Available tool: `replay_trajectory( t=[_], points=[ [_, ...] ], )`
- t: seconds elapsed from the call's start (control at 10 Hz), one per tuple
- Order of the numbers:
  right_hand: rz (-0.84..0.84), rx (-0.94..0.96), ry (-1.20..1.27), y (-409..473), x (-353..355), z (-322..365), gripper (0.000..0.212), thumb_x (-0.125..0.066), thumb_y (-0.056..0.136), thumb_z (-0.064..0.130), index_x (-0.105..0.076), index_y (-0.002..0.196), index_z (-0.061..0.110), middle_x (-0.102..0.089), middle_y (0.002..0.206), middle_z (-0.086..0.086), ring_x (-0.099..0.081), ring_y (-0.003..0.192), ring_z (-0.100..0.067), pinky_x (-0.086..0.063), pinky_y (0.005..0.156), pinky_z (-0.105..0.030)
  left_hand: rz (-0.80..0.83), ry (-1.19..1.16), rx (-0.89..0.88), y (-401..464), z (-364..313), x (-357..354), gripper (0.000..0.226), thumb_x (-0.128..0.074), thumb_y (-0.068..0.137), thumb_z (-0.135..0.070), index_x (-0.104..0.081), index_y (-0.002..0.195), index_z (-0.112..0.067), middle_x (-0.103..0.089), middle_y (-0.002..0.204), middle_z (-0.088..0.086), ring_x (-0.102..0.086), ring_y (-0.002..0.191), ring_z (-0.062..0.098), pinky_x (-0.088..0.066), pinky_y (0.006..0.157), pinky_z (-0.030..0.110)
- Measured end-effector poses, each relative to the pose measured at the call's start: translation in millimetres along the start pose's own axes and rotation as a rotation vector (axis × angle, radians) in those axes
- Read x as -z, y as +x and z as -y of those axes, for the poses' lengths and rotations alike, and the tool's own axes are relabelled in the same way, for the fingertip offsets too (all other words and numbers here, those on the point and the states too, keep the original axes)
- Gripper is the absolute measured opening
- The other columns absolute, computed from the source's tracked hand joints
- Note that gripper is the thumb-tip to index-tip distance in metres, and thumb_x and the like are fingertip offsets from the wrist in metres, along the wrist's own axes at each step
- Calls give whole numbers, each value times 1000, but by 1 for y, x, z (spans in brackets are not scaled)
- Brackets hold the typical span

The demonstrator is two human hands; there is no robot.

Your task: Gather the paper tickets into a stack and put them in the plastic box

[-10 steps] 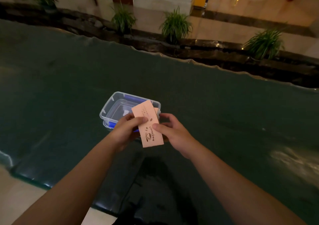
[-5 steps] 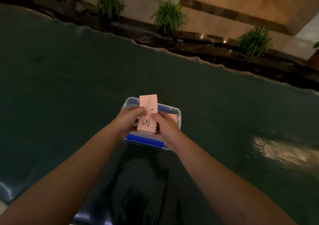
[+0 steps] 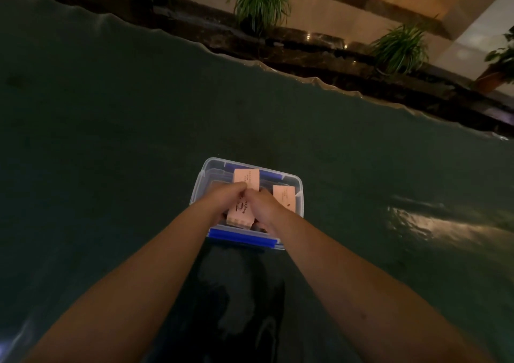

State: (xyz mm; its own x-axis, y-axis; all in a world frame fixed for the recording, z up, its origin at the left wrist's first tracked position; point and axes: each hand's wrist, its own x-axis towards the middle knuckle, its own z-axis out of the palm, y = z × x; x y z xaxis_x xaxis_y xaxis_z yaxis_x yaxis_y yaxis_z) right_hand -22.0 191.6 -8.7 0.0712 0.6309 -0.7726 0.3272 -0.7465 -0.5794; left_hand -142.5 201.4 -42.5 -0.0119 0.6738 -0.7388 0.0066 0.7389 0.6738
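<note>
Both hands frame centre, over box (image 3: 297,193). Left hand (image 3: 222,199) + right hand (image 3: 264,206) pinch ticket stack (image 3: 241,215) by long edges, lower end inside box. Paper looks thin, light, bendy, prob. slippery between sheets; best held mid-edges. Loose ticket (image 3: 285,197) in box right.

Pink ticket stack (image 3: 241,212) over clear box (image 3: 299,195), seemingly inside.

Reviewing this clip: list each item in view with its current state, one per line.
plastic box: open, no lid on, resting on the dark table.
ticket stack: pinched by both hands, over the box.
second ticket: inside the box, leaning.
left hand: gripping the stack.
right hand: gripping the stack.
</note>
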Motion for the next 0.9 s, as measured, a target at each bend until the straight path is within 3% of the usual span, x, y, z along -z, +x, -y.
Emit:
replay_trajectory(
  t=[0.1,0.3,0.5,0.6,0.7,0.8,0.9],
  points=[
    [-23,-27,-32,11,-6,-1,50,-47,108,40,-45,154,20,-70,132,-15,-70,116,-31,-58,104,-48,-10,13,7,8,0,1,13,-66,93,-38,-67,103,-29,-79,81,3,-76,81,22,-62,70,42],
    [-23,-8,-68,15,-5,-4,39,-53,107,38,-52,144,24,-71,119,-8,-70,93,-21,-61,97,-43,15,61,6,7,3,9,11,-66,95,-33,-65,105,-28,-77,99,8,-75,91,26,-60,87,51],
    [-67,53,-85,13,-7,-7,37,-55,106,37,-57,140,24,-70,115,-6,-66,83,-16,-58,78,-34,-18,79,-5,-7,-1,6,11,-66,96,-26,-65,107,-24,-75,103,11,-73,96,28,-58,92,52],
    [-68,121,-121,9,0,-13,43,-57,105,34,-49,146,24,-70,127,-7,-68,92,-17,-56,76,-34,-72,160,-79,-15,-3,3,15,-65,97,-24,-62,112,-26,-71,102,6,-71,93,22,-60,85,47],
    [-5,266,-183,-8,18,-25,57,-58,103,30,-35,155,29,-65,143,-3,-68,120,-24,-57,84,-36,-115,327,-212,-35,-6,4,25,-65,97,-28,-58,121,-31,-68,108,-1,-65,85,10,-52,62,29],
    [67,365,-184,-30,38,-34,54,-60,101,30,-40,151,30,-65,141,3,-64,128,-22,-55,85,-32,-137,440,-324,-52,-9,2,43,-68,95,-29,-56,136,-26,-65,125,2,-64,94,11,-48,61,25],
    [75,481,-207,-76,83,-51,23,-65,95,39,-60,117,41,-69,114,13,-69,110,-12,-55,78,-32,-210,590,-509,-93,-16,-13,45,-71,92,-34,-58,135,-25,-66,130,-1,-65,105,14,-57,78,34]
  ],
)
